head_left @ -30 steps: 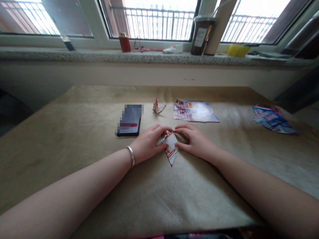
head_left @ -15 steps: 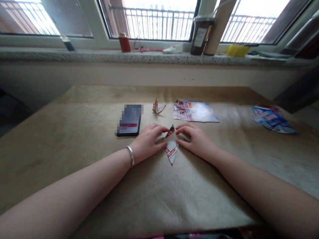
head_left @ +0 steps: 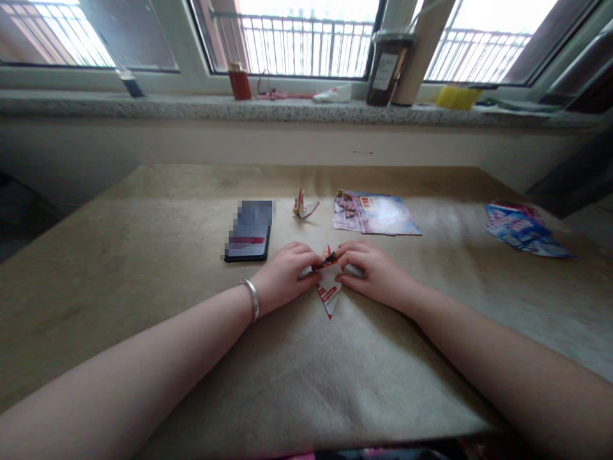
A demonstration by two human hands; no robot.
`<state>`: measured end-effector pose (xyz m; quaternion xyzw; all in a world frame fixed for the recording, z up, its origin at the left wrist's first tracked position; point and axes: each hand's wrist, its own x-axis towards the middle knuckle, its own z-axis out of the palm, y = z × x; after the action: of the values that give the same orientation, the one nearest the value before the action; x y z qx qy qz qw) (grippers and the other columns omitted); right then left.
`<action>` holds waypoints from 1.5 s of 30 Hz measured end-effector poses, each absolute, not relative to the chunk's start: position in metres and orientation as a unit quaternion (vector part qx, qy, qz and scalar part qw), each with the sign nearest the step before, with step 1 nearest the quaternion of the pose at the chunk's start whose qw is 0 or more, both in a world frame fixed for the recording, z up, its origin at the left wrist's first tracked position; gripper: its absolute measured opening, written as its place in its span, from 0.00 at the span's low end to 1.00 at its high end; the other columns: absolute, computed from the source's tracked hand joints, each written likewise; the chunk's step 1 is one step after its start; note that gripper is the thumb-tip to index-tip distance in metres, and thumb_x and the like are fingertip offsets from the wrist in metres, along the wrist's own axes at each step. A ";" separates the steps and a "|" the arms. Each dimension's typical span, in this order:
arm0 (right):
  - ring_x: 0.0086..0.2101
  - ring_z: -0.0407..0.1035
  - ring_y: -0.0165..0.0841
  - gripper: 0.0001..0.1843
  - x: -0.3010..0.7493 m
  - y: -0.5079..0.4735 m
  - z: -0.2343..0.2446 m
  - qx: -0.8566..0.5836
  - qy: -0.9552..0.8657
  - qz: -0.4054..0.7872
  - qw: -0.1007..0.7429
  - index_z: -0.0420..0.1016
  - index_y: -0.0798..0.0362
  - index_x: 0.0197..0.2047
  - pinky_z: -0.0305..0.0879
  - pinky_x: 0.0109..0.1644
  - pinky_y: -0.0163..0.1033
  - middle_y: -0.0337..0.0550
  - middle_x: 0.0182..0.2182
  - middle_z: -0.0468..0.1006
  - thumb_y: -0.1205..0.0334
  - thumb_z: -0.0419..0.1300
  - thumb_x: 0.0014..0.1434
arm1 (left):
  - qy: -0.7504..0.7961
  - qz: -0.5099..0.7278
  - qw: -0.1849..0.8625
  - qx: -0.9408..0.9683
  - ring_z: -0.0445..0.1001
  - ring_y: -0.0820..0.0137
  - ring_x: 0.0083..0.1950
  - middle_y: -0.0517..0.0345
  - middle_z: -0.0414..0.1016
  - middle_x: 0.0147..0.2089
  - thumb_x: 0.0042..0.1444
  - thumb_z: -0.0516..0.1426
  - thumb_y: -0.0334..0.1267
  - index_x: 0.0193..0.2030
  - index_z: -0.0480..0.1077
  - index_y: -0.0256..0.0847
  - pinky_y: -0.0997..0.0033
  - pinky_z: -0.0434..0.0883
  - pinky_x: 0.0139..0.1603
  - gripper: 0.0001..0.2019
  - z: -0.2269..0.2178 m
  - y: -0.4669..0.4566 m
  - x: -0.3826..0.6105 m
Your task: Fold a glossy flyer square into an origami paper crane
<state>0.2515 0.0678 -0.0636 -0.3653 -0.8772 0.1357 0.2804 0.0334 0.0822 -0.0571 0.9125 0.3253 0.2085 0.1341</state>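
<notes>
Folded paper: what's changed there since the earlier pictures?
The left hand and right hand have closed in on the folded paper; its dark far flap has come down toward the person. The phone, small folded figure and leaflets stayed put.

The left hand (head_left: pixel 290 271) and right hand (head_left: pixel 376 271) hold a folded paper (head_left: pixel 329 281) by its two sides, its sharp tip pointing to the near edge of the counter (head_left: pixel 306 383). A phone (head_left: pixel 249 236) lies left of the hands. Nearer the far edge are a small paper figure (head_left: pixel 301 207) and some leaflets (head_left: pixel 385 214); blue papers (head_left: pixel 522 230) lie by the right edge. A bracelet (head_left: pixel 251 300) circles the left wrist.
</notes>
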 end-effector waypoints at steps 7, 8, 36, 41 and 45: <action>0.38 0.66 0.34 0.06 0.250 0.062 -0.056 -0.377 -0.892 0.075 0.239 0.75 0.52 0.37 0.64 0.43 0.38 0.44 0.34 0.76 0.64 0.57 0.58 | 0.300 0.206 0.124 0.923 0.69 0.68 0.45 0.53 0.73 0.40 0.57 0.54 0.32 0.41 0.72 0.40 0.64 0.67 0.50 0.07 -0.056 0.083 0.033; 0.38 0.66 0.34 0.07 0.250 0.062 -0.055 -0.376 -0.895 0.064 0.232 0.75 0.52 0.37 0.64 0.42 0.38 0.44 0.34 0.76 0.64 0.56 0.59 | 0.294 0.203 0.118 0.927 0.69 0.68 0.44 0.53 0.73 0.40 0.58 0.53 0.32 0.41 0.72 0.40 0.65 0.68 0.49 0.08 -0.055 0.082 0.033; 0.39 0.65 0.35 0.13 0.251 0.056 -0.045 -0.359 -0.924 -0.009 0.134 0.77 0.50 0.41 0.62 0.42 0.38 0.44 0.36 0.75 0.69 0.51 0.59 | 0.244 0.106 -0.065 0.962 0.67 0.68 0.39 0.55 0.70 0.38 0.61 0.51 0.33 0.49 0.71 0.47 0.67 0.67 0.43 0.13 -0.038 0.070 0.034; 0.37 0.65 0.35 0.13 0.249 0.054 -0.043 -0.360 -0.924 -0.035 0.121 0.76 0.49 0.41 0.61 0.40 0.38 0.43 0.36 0.76 0.69 0.52 0.58 | 0.241 0.104 -0.082 0.962 0.68 0.68 0.38 0.55 0.71 0.37 0.61 0.51 0.34 0.49 0.71 0.47 0.66 0.67 0.43 0.13 -0.038 0.070 0.033; 0.37 0.66 0.34 0.12 0.249 0.051 -0.041 -0.373 -0.920 -0.041 0.111 0.78 0.49 0.39 0.60 0.40 0.38 0.43 0.36 0.76 0.67 0.53 0.58 | 0.246 0.092 -0.080 0.962 0.70 0.68 0.40 0.54 0.73 0.38 0.60 0.52 0.33 0.46 0.73 0.46 0.65 0.68 0.44 0.12 -0.034 0.068 0.033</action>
<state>0.2493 0.0510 -0.0409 -0.3735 -0.9201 -0.0414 0.1108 0.0326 0.0677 -0.0344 0.9616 0.2458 0.0917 -0.0805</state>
